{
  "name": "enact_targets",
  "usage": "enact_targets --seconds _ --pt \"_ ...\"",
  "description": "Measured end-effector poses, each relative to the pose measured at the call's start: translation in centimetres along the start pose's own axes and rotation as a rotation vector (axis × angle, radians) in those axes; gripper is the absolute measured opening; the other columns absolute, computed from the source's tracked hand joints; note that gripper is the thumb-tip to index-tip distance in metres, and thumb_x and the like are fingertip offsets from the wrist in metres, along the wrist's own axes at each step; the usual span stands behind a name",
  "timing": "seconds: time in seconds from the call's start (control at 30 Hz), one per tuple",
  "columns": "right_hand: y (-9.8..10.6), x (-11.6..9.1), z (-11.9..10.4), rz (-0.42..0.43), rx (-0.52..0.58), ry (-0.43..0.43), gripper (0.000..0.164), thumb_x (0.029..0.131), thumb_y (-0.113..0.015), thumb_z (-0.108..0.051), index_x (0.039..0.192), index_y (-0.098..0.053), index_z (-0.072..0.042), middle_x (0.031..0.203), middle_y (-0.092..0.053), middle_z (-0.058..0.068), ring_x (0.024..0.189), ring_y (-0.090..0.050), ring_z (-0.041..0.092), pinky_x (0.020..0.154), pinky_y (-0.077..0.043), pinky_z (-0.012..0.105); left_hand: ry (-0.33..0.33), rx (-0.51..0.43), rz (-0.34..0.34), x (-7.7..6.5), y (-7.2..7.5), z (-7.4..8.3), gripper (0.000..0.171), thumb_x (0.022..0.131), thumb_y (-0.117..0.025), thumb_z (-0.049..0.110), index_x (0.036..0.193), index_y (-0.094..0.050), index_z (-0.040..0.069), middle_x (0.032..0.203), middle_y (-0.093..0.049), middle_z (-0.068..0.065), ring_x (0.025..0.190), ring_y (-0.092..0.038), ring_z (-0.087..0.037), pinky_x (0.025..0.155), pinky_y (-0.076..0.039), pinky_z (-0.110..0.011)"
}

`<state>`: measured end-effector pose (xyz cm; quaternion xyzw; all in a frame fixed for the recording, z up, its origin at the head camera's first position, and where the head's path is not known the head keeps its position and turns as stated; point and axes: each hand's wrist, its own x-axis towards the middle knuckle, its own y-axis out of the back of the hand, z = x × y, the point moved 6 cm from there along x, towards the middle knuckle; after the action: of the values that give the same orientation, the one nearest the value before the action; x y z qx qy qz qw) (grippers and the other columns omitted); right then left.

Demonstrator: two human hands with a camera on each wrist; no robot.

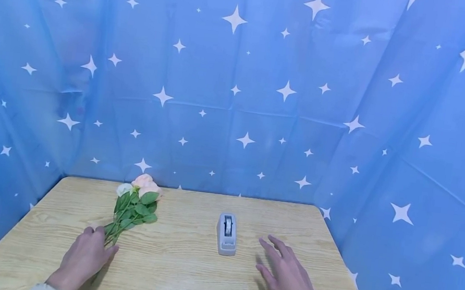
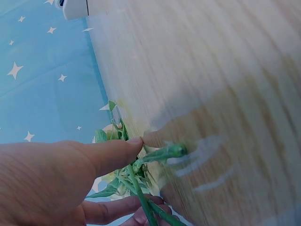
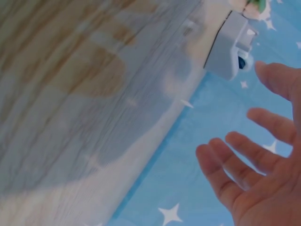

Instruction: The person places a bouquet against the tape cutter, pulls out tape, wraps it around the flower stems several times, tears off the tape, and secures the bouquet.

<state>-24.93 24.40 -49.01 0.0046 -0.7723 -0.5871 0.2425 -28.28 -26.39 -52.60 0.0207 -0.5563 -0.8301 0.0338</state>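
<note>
A bunch of artificial-looking flowers [image 1: 134, 208], with pale pink and white blooms and green leaves, lies at the left of the table. My left hand [image 1: 86, 253] is at its lower stems. In the left wrist view, the green stems [image 2: 136, 186] run between the extended thumb [image 2: 115, 153] and the fingers, with a visible gap between them. My right hand [image 1: 286, 277] hovers over the table with fingers spread and nothing in it. Left of it stands a light grey tape dispenser [image 1: 227, 235], also seen beyond the thumb in the right wrist view.
The wood-grain table [image 1: 181, 274] has rounded far corners. A blue curtain [image 1: 205, 79] with white stars hangs behind it and along both sides. The dispenser stands between the flowers and my right hand.
</note>
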Motion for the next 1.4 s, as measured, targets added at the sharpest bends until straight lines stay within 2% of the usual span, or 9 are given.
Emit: enact_targets --seconds 0.23,0.33,0.47,0.53,0.63,0.83,1.0,1.23,1.4 --pt "-0.1 0.1 -0.2 -0.028 -0.001 -0.028 0.062 0.104 -0.092 -0.031 0.161 -0.07 -0.017 0.167 -0.065 0.018 0.142 -0.072 0.04 0.098 -0.071 0.055 0.037 -0.01 -0.048 0.2 -0.2 -0.2 0.052 0.104 -0.087 0.024 0.123 -0.067 -0.02 0.106 -0.068 -0.033 0.09 -0.074 -0.04 0.075 -0.064 -0.058" --pt "-0.2 0.1 -0.3 -0.02 0.005 -0.022 0.059 0.105 -0.091 -0.029 0.159 -0.071 -0.018 0.164 -0.067 0.017 0.14 -0.073 0.039 0.097 -0.071 0.054 0.038 -0.021 -0.058 0.2 -0.2 -0.1 0.046 0.105 -0.084 0.021 0.123 -0.068 -0.018 0.102 -0.069 -0.029 0.088 -0.073 -0.036 0.071 -0.062 -0.054" --pt "-0.5 0.0 -0.1 0.045 0.026 0.039 0.056 0.106 -0.089 -0.032 0.158 -0.072 -0.02 0.16 -0.069 0.016 0.133 -0.075 0.04 0.09 -0.071 0.057 0.03 -0.037 -0.064 0.1 -0.2 0.1 0.034 0.107 -0.081 0.018 0.115 -0.069 -0.012 0.092 -0.068 -0.019 0.079 -0.065 -0.028 0.063 -0.054 -0.045" --pt "-1.0 -0.1 0.4 0.093 0.021 0.085 0.056 0.109 -0.086 -0.037 0.16 -0.07 -0.022 0.162 -0.068 0.015 0.132 -0.075 0.037 0.086 -0.071 0.054 0.022 -0.041 -0.062 0.0 -0.2 0.2 0.028 0.109 -0.079 0.017 0.11 -0.068 -0.009 0.086 -0.066 -0.015 0.075 -0.061 -0.025 0.06 -0.05 -0.042" --pt "-1.1 -0.2 0.3 0.11 0.018 0.107 0.056 0.108 -0.087 -0.037 0.159 -0.071 -0.022 0.161 -0.068 0.016 0.128 -0.075 0.036 0.083 -0.071 0.052 0.006 -0.053 -0.054 -0.1 -0.2 0.3 0.021 0.109 -0.075 0.013 0.099 -0.067 -0.003 0.078 -0.061 -0.011 0.069 -0.057 -0.024 0.057 -0.046 -0.039" --pt "-0.2 0.2 -0.9 0.021 -0.003 0.034 0.057 0.102 -0.093 -0.027 0.155 -0.074 -0.019 0.16 -0.069 0.017 0.129 -0.076 0.036 0.085 -0.072 0.046 0.009 -0.075 -0.047 -0.1 -0.2 0.6 0.031 0.109 -0.067 0.008 0.079 -0.06 0.01 0.069 -0.053 -0.007 0.06 -0.054 -0.022 0.052 -0.044 -0.036" --pt "-0.2 0.3 -1.3 -0.027 -0.01 0.003 0.058 0.103 -0.093 -0.028 0.156 -0.073 -0.018 0.164 -0.066 0.017 0.135 -0.074 0.036 0.088 -0.072 0.044 0.022 -0.074 -0.072 -0.1 -0.4 0.5 0.034 0.109 -0.065 0.008 0.075 -0.058 0.01 0.068 -0.052 -0.008 0.058 -0.054 -0.022 0.051 -0.045 -0.035" --pt "-0.9 0.4 -1.6 -0.06 -0.014 0.006 0.058 0.103 -0.093 -0.027 0.156 -0.072 -0.015 0.164 -0.066 0.017 0.134 -0.074 0.035 0.087 -0.071 0.043 0.047 -0.066 -0.111 -0.2 -0.4 0.5 0.038 0.108 -0.063 0.009 0.071 -0.054 0.013 0.068 -0.051 -0.007 0.058 -0.051 -0.021 0.052 -0.043 -0.034" --pt "-1.0 0.4 -1.9 -0.076 -0.014 0.002 0.056 0.104 -0.092 -0.028 0.155 -0.073 -0.016 0.163 -0.066 0.016 0.135 -0.074 0.036 0.088 -0.07 0.043 0.064 -0.065 -0.123 -0.2 -0.3 0.3 0.032 0.107 -0.061 0.012 0.076 -0.054 0.012 0.071 -0.051 -0.008 0.061 -0.051 -0.023 0.054 -0.043 -0.036"
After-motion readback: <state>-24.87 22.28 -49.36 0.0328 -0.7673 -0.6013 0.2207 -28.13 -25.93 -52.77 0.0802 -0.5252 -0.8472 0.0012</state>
